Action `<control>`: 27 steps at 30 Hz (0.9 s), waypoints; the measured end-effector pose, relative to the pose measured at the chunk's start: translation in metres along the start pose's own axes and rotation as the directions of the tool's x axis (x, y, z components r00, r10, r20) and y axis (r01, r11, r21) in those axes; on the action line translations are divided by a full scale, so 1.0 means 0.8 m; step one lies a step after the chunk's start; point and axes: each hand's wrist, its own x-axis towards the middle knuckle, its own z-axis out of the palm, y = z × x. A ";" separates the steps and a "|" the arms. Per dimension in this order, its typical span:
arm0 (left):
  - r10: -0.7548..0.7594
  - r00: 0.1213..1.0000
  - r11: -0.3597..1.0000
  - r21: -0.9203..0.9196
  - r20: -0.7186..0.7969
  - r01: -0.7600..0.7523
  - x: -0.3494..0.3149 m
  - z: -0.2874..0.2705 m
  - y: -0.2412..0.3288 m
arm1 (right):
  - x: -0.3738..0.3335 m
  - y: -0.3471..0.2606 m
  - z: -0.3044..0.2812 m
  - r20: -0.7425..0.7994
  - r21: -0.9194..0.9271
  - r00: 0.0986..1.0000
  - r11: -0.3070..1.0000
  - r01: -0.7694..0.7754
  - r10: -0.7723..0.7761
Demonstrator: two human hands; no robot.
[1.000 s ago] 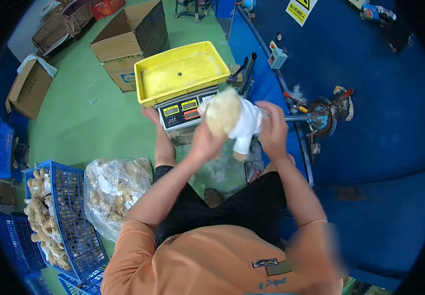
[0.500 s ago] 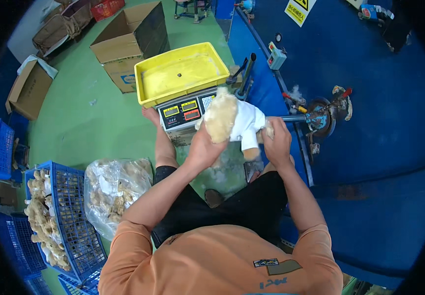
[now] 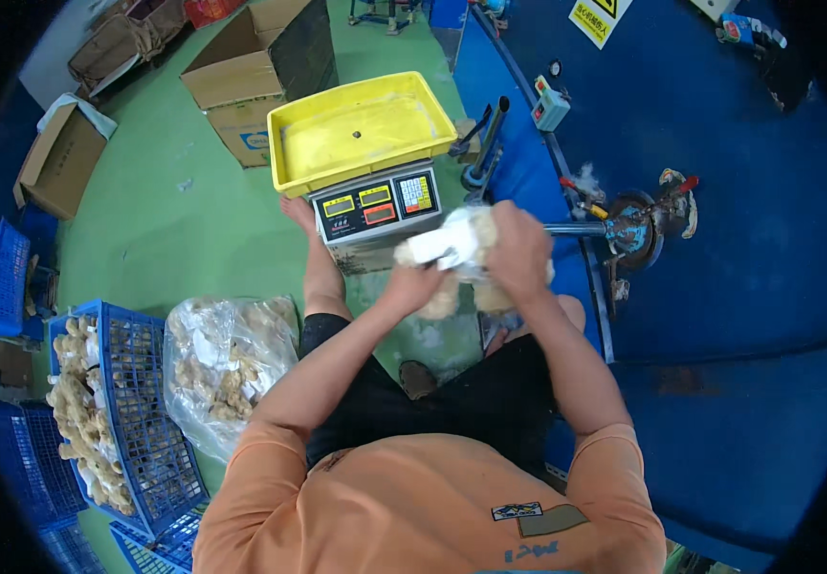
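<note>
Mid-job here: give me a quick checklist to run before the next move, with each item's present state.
1. Left-hand grip on the plush toy: ok.
2. Right-hand grip on the toy: ok.
3. Toy sharp enough to inspect: not ok, blurred.
4. Metal pipe apart from the toy: cannot tell, right hand overlaps there.
5. Yellow tray on the scale: ok.

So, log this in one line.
left hand: holds plush toy; right hand: holds plush toy; yellow tray: on scale; clear bag: beside blue crate
</note>
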 end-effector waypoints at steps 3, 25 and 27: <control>-0.024 0.999 0.997 -0.074 0.045 0.027 0.007 0.019 0.017 | -0.013 0.054 -0.025 -0.014 -0.055 0.974 0.972 -0.228 0.228; -0.248 0.952 0.916 -0.364 -0.180 0.170 0.035 -0.047 0.028 | 0.015 -0.031 -0.028 0.255 -0.038 0.927 0.961 -0.274 0.274; 0.145 0.859 0.984 0.161 -0.492 -0.074 0.051 -0.030 0.029 | 0.029 -0.044 -0.029 0.297 -0.034 0.894 0.939 -0.341 0.336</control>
